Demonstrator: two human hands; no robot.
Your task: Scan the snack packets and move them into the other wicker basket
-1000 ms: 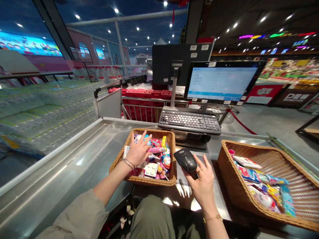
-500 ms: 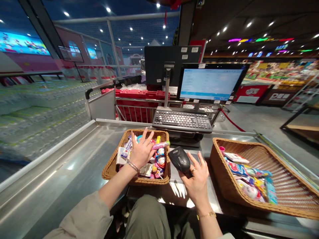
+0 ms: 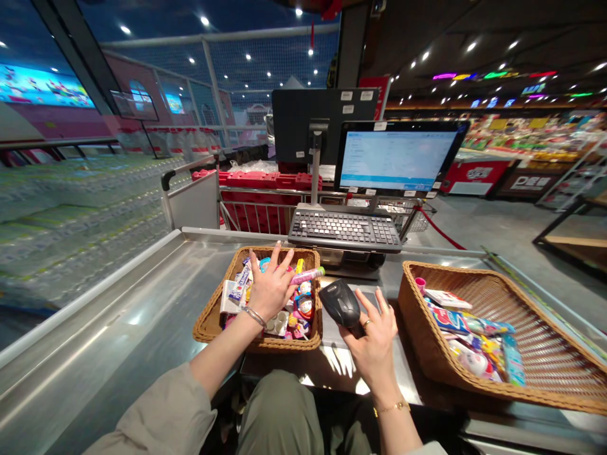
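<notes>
My left hand (image 3: 271, 291) is over a wicker basket (image 3: 203, 323) of small packaged goods, its upper fingers spread. A pink tube with a green end (image 3: 307, 275) sticks out from under the thumb side of that hand, pointing right; the thumb's grip is mostly hidden. In my right hand (image 3: 374, 341) is a black barcode scanner (image 3: 340, 304), its head aimed left at the tube, with some fingers stretched out past the handle. A white egg-shaped toy pack (image 3: 304, 307) and a white box (image 3: 231, 296) lie in the basket.
A larger wicker basket (image 3: 545, 395) on the right holds several packs and a pink cup (image 3: 420, 284). Behind the scanner stand a keyboard (image 3: 345, 229) and a lit screen (image 3: 398, 159). The metal counter (image 3: 137, 316) has a raised edge; a shopping cart (image 3: 258, 205) is beyond it.
The view has shifted very slightly. Both hands, the pink tube and the barcode scanner keep nearly the same places.
</notes>
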